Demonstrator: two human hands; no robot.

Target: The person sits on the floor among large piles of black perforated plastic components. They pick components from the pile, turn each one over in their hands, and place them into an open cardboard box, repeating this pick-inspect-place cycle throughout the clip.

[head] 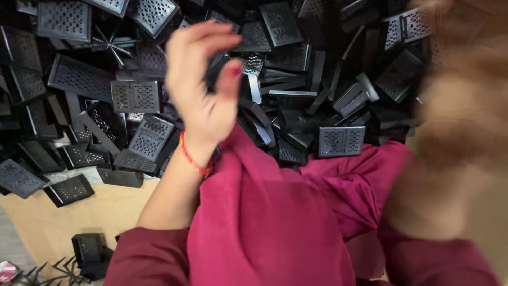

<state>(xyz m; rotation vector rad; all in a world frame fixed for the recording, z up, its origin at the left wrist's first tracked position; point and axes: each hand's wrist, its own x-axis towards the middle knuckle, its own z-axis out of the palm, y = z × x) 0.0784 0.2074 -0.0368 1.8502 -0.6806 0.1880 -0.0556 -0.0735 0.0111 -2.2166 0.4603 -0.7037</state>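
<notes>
My left hand (203,85) is raised over a heap of black perforated plastic parts (296,85). Its fingers are curled loosely and apart, and I see nothing held in it. A red thread band circles that wrist. My right hand (465,95) is lifted close to the camera at the right edge and is a brown blur; its fingers and whatever it may hold cannot be made out. A flat black perforated plate (341,141) lies at the near edge of the heap, just above my magenta clothing (275,222).
The heap of black grille plates and frames fills the upper view. A tan sheet of cardboard (106,212) lies at lower left with a few loose black pieces (69,189) and a small black box-shaped part (90,251) on it.
</notes>
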